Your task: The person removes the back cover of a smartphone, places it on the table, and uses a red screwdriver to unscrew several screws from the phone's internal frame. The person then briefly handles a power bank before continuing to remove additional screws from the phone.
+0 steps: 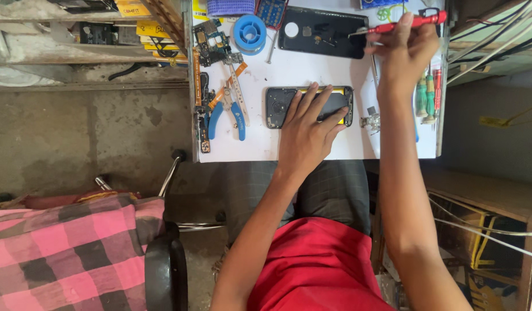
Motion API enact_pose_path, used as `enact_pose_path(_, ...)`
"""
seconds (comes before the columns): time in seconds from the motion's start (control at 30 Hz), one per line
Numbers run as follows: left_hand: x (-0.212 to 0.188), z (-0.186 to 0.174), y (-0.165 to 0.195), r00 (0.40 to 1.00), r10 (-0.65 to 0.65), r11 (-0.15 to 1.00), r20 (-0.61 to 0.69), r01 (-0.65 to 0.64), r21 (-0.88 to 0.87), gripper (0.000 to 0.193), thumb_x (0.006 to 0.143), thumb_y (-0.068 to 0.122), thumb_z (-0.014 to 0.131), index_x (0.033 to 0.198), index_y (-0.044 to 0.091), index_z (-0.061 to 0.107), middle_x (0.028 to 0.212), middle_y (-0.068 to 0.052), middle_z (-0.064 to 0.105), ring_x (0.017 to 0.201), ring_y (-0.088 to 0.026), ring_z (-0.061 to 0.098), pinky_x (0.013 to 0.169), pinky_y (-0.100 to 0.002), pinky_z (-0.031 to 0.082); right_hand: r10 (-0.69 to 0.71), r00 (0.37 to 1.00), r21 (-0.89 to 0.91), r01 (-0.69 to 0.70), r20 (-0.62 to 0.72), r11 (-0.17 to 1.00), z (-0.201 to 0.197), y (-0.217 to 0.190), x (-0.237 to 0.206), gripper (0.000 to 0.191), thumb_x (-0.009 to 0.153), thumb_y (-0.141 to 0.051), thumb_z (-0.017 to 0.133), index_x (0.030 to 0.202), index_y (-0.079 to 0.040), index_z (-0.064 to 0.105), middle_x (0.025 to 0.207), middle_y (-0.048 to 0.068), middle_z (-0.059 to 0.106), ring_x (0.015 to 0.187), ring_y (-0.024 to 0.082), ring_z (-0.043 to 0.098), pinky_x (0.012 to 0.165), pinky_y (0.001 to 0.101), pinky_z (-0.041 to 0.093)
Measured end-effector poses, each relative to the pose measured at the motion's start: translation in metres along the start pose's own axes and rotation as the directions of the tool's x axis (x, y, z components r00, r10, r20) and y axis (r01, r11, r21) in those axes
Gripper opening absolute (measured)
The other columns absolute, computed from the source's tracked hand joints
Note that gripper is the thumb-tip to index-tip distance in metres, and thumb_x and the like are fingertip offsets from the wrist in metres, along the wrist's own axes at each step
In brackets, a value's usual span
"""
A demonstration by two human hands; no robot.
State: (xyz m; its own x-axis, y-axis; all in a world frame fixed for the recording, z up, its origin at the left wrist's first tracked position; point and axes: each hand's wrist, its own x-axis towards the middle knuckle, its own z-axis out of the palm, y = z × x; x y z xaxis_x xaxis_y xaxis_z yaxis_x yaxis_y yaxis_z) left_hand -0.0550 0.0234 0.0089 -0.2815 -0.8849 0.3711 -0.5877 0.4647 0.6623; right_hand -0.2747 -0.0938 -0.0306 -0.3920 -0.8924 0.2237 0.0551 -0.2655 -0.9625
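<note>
While pressed flat with fingers spread, left hand (pixel 308 129) covering the opened phone (pixel 309 106) at the middle of the white table (pixel 289 147), long axis running left to right. Right hand (pixel 405 49) raised further off, fingers pinched around a red screwdriver (pixel 405 24), slim metal tip aimed left over the black back cover (pixel 322 31). Phone nearer the left hand, toward the body from the tip. Beside it: blue-handled pliers (pixel 227 112), a green circuit board (pixel 211 43), a blue spool (pixel 250 33). Glossy dark plastic, yellow inner part showing.
</note>
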Motion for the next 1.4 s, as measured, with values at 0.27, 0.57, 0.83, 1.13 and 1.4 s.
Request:
enact_pose_path(0.27, 0.001, -0.001, 0.0, 1.0, 0.011, 1.0, -0.005, -0.011, -0.007, 0.031, 0.09, 0.029, 0.076, 0.12, 0.02, 0.078, 0.149, -0.013, 0.057, 0.145, -0.035, 0.047, 0.124, -0.05, 0.034, 0.089, 0.992, 0.186, -0.105, 0.09, 0.977, 0.018, 0.014, 0.007, 0.046, 0.118, -0.04, 0.046, 0.148, -0.011, 0.025, 0.107, 0.021, 0.069, 0.092, 0.031, 0.078, 0.084, 0.0459, 0.067)
enact_pose_path(0.57, 0.0, 0.0, 0.0, 1.0, 0.0, 1.0, 0.005, 0.0, -0.01, 0.032, 0.09, 0.028, 0.077, 0.121, 0.021, 0.078, 0.149, -0.012, 0.057, 0.145, -0.034, 0.047, 0.125, -0.049, 0.033, 0.091, 0.992, 0.191, -0.105, 0.083, 0.976, 0.025, 0.004, 0.0, 0.075, 0.115, -0.049, 0.041, 0.165, -0.025, -0.009, 0.114, 0.022, 0.072, 0.093, 0.028, 0.077, 0.086, 0.0473, 0.067)
enact_pose_path(0.83, 0.001, -0.001, 0.0, 1.0, -0.002, 1.0, 0.014, 0.003, -0.007, 0.033, 0.09, 0.029, 0.077, 0.122, 0.022, 0.078, 0.149, -0.011, 0.056, 0.146, -0.034, 0.046, 0.125, -0.049, 0.033, 0.14, 0.986, 0.094, -0.149, 0.095, 0.984, 0.021, -0.007, 0.003, 0.069, 0.114, -0.05, 0.036, 0.161, -0.023, -0.007, 0.11, 0.024, 0.077, 0.093, 0.033, 0.083, 0.084, 0.0435, 0.068)
enact_pose_path(1.13, 0.002, -0.001, 0.0, 1.0, -0.004, 1.0, -0.005, 0.004, -0.025, 0.032, 0.089, 0.029, 0.077, 0.12, 0.02, 0.078, 0.148, -0.011, 0.058, 0.146, -0.033, 0.047, 0.125, -0.049, 0.033, 0.061, 0.989, -0.184, -0.036, 0.132, 0.982, -0.014, -0.032, -0.039, 0.018, 0.127, -0.015, 0.057, 0.121, -0.003, 0.046, 0.085, 0.008, 0.054, 0.062, 0.012, 0.05, 0.052, 0.0244, 0.038)
enact_pose_path(1.4, 0.002, 0.0, -0.001, 1.0, -0.017, 1.0, -0.004, 0.017, -0.024, 0.03, 0.087, 0.029, 0.079, 0.114, 0.018, 0.08, 0.147, -0.01, 0.059, 0.145, -0.033, 0.047, 0.124, -0.048, 0.033, -0.08, 0.948, -0.392, 0.203, 0.309, 0.897, -0.028, -0.07, -0.091, 0.06, 0.116, 0.013, 0.063, 0.149, -0.008, 0.018, 0.11, 0.014, 0.062, 0.087, 0.015, 0.063, 0.077, 0.023, 0.053)
